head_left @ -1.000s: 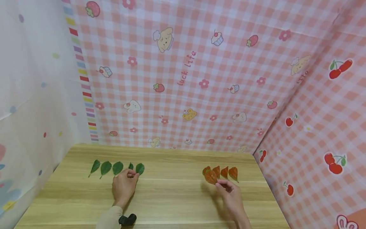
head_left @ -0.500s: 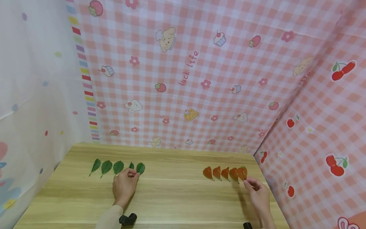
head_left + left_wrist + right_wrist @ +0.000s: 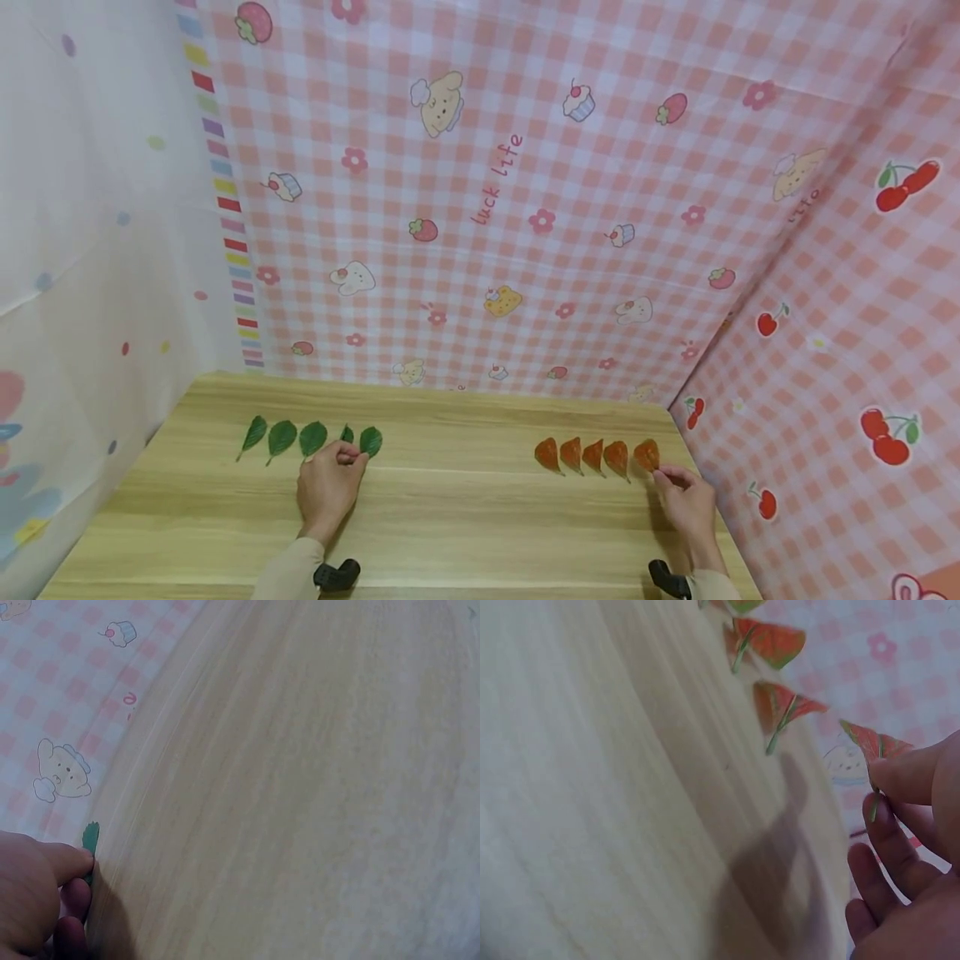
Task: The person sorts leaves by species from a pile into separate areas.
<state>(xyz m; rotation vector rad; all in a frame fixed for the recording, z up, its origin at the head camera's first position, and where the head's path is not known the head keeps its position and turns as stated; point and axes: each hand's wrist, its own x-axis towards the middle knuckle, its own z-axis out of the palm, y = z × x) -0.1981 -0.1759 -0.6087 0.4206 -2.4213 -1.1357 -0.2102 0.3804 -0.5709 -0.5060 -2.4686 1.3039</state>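
In the head view, my left hand (image 3: 328, 490) is at the right end of a row of green leaves, pinching the lower end of the last green leaf (image 3: 371, 442). Only a green sliver of leaf (image 3: 91, 838) shows past the thumb in the left wrist view. My right hand (image 3: 688, 505) pinches an orange-red leaf (image 3: 647, 455) by its stem, at the right end of a row of similar leaves. Seen from the right wrist, this held leaf (image 3: 866, 740) is raised off the table, blade pointing away from the fingers.
Several other green leaves, such as a broad leaf (image 3: 282, 437), lie on the wooden table (image 3: 465, 517). Several orange-red leaves, one of them a leaf (image 3: 617, 457) beside the held one, lie to the right. A checked cloth (image 3: 450, 275) hangs behind.
My right hand has carried the orange-red leaf rightward, from in front of the row's left end to beyond its right end. The left hand has stayed at the green leaf.
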